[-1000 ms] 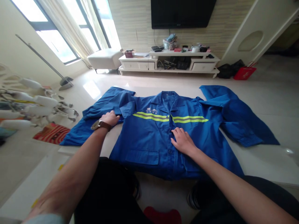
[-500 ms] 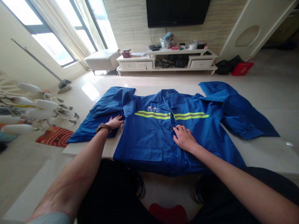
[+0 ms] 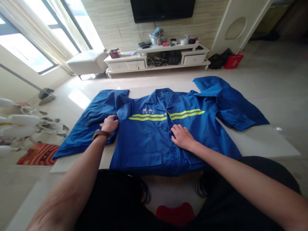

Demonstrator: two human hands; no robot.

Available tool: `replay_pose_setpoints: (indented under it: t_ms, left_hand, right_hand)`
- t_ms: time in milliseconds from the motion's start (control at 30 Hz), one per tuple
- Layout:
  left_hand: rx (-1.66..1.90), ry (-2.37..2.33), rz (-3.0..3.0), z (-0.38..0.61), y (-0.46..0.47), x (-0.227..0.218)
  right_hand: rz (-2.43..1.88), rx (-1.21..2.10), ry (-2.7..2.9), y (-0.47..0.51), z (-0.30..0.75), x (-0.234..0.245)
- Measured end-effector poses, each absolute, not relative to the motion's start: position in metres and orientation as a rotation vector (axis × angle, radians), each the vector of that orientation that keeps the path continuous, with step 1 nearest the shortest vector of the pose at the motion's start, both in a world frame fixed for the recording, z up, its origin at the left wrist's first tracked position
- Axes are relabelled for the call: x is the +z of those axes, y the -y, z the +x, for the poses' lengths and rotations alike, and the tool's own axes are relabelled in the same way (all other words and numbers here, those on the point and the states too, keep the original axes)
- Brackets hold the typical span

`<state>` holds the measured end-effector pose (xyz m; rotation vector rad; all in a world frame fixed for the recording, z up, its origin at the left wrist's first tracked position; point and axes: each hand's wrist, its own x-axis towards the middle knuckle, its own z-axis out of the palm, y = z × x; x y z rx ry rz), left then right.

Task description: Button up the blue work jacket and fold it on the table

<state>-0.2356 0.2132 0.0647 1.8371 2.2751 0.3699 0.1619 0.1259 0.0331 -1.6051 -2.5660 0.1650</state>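
Observation:
A blue work jacket (image 3: pixel 146 138) with a yellow-and-grey reflective stripe lies front up before me, its collar away from me. My left hand (image 3: pixel 109 124), wearing a brown-strapped watch (image 3: pixel 101 134), is curled by the jacket's left-side sleeve (image 3: pixel 124 109). Its fingertips are at the cuff and seem to grip the cloth, though partly hidden. At the button front, my right hand (image 3: pixel 182 136) pinches the placket edge just below the stripe. More blue cloth (image 3: pixel 79 136) lies under the left-side sleeve, and another blue piece (image 3: pixel 250 107) under the right-side one.
The white table (image 3: pixel 279 144) carries the clothing. A red stool (image 3: pixel 175 214) is between my legs. Spools and a patterned mat (image 3: pixel 36 154) are at left. Beyond stand a white TV cabinet (image 3: pixel 125 66), a padded bench (image 3: pixel 85 62) and a red bag (image 3: pixel 233 61).
My left hand has gone from spread flat to curled by the sleeve cuff. My right hand stays at the placket. The view has swung slightly to the right.

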Motion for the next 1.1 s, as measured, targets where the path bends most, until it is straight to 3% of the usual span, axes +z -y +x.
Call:
replay_pose_setpoints:
  t_ms: [100, 167, 367, 600, 1100]
  left_hand:
    - [0.626, -2.334, 1.869, -0.198, -0.210, 0.081]
    - [0.700, -2.130, 2.036, -0.163, -0.203, 0.082]
    - [0.506, -1.468, 2.257, -0.057, -0.182, 0.044]
    - [0.421, -1.530, 2.285, -0.024, -0.171, 0.019]
    - [0.462, -1.505, 2.458, -0.022, -0.148, 0.014]
  right_hand:
    - [-1.607, 0.253, 2.517, -0.128, 0.163, 0.031]
    - [-1.606, 0.331, 2.473, -0.130, 0.165, 0.029]
    - [-1.615, 0.497, 2.399, -0.132, 0.168, 0.026]
    - [-1.588, 0.440, 2.460, -0.124, 0.170, 0.028]
    - [-1.552, 0.545, 2.356, -0.134, 0.175, 0.021]
